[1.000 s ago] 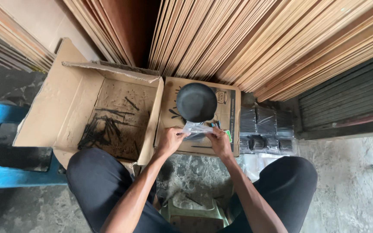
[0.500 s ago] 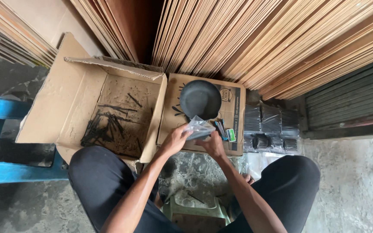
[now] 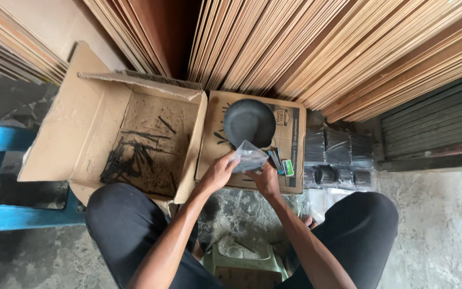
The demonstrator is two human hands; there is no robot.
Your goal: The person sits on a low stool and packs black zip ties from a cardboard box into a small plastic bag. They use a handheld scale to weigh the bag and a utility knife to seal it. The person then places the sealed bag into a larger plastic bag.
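Both our hands, left [image 3: 217,172] and right [image 3: 267,179], grip the little clear plastic bag [image 3: 248,157] at the flat cardboard's [image 3: 290,184] near edge. Since a moment ago, we lifted it closer to the black bowl [image 3: 249,122].

**One head camera, looking straight down**

I have a single view, worn on the head, facing steeply down over my lap from close above. It takes in my knees at the bottom, the open cardboard box [image 3: 135,139] ahead, and leaning wooden boards [image 3: 306,48] at the top.
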